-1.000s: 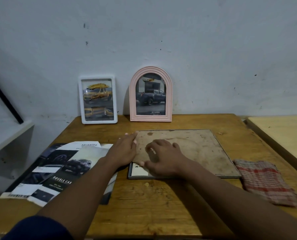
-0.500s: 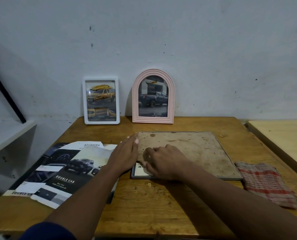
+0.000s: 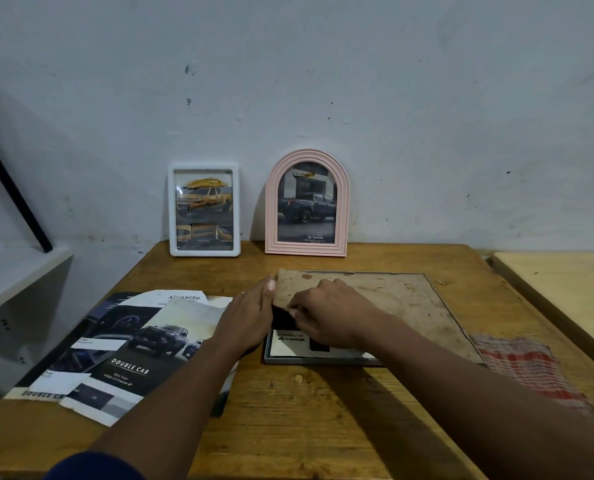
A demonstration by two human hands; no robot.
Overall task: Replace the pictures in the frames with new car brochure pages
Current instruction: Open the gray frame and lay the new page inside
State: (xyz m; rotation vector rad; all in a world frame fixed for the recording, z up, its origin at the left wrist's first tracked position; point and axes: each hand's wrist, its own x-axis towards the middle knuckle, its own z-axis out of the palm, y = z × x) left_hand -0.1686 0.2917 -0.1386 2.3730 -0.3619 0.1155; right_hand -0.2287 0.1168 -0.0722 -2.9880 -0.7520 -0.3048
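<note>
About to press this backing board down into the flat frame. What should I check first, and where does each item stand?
1. Backing board seated in the flat frame: not ok, the near-left part of the page lies uncovered.
2. Brochure page inside the frame: ok, its printed strip shows along the near edge.
3. Right hand grips the board's near-left corner: ok.
4. Left hand touches the board's left edge: ok.
5. Cloth clear of the frame: cannot tell, it lies against the near-right corner.
</note>
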